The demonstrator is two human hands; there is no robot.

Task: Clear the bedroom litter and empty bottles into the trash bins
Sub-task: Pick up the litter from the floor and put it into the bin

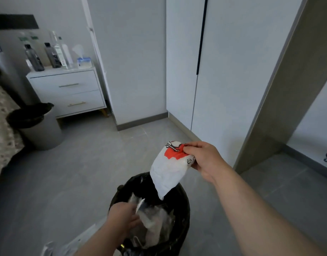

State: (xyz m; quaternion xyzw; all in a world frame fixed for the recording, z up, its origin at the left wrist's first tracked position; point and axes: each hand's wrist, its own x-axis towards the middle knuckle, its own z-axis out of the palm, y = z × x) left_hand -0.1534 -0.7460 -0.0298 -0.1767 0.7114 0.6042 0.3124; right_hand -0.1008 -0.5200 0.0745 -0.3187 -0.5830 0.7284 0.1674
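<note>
My right hand [201,157] pinches a crumpled white paper bag with a red print [168,169], which hangs above the far rim of a black-lined trash bin [183,198] at the bottom centre. My left hand [122,217] reaches into that bin and holds clear crinkled plastic litter [140,204]. More pale plastic and paper waste [155,230] lies inside the bin. Several bottles [48,52], dark and clear, stand on the white nightstand [66,89] at the left.
A second bin with a black liner [39,130] stands on the floor between the bed edge [2,122] and the nightstand. A tissue box [84,61] sits on the nightstand. White wardrobe doors [223,71] rise ahead, a doorway [306,145] opens at right.
</note>
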